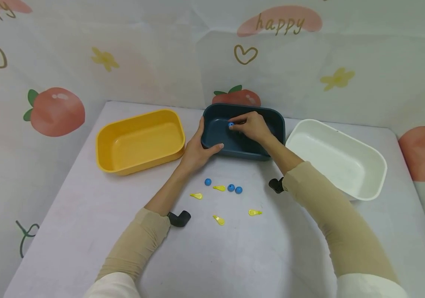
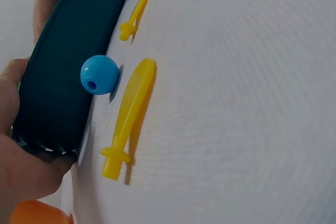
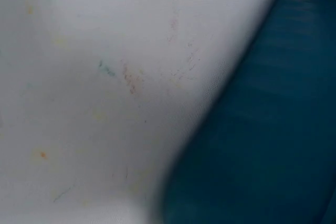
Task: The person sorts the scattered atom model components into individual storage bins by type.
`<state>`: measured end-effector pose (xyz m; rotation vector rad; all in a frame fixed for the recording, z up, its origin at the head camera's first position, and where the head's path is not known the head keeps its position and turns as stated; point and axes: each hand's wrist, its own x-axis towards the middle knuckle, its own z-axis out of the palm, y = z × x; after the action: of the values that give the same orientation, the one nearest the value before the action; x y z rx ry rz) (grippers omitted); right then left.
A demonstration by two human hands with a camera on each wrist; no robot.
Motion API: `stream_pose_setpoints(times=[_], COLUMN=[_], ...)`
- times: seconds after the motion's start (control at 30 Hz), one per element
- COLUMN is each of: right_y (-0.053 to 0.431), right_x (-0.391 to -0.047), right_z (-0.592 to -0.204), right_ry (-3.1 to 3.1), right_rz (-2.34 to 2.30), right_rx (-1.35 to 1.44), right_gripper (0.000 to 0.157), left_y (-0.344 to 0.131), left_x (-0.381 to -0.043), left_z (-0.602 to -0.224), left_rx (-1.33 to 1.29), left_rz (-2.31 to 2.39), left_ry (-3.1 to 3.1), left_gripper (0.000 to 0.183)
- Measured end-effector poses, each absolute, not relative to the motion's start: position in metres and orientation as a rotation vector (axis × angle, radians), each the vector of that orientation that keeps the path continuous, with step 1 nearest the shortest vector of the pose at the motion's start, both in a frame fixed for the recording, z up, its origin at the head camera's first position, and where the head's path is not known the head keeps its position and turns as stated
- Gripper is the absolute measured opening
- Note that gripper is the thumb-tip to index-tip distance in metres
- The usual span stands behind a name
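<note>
Blue bead [image 1: 230,125]: small, round, plain blue, pinched between thumb and fingertips of the right hand [image 1: 255,127], narrow grip. Bead sits over the interior of the dark blue bin [image 1: 244,156], left of its middle; can't tell whether it touches the floor. Round, so no long axis; can't read the hole's direction in the grip. Dark blue bin: open-topped, rounded corners, smooth walls, upright on the white table [image 1: 268,256]. Long axis runs left-right across the head view, right end slightly nearer the person; opening faces up. Left hand [image 1: 196,151] spread wide, gripping the bin's near-left corner, thumb at the near rim, fingers along the left end. Yellow bin [image 1: 113,169] left, white bin [image 1: 378,182] right, both angled. Three loose blue beads [image 1: 208,182] with four yellow pieces [image 1: 196,196] on the near side; in the left wrist view, beads glossy, one hole visible, pieces paddle-shaped with a collar near the narrow end.
</note>
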<state>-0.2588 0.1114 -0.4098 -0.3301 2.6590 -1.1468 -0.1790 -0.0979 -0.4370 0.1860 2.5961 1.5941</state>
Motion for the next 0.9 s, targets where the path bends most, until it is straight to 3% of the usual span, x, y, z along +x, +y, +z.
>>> stream_pose_setpoints(times=[0.9], right_y=[0.104], right_x=[-0.262], right_z=[-0.424], right_ry=[2.637], right_rz=[-1.042], right_rx=[-0.334], right_gripper=[0.030], left_y=[-0.099], left_x=[-0.179], left_z=[-0.440], left_rx=[0.199], left_rz=[1.619], left_ry=[2.588], left_gripper=[0.105])
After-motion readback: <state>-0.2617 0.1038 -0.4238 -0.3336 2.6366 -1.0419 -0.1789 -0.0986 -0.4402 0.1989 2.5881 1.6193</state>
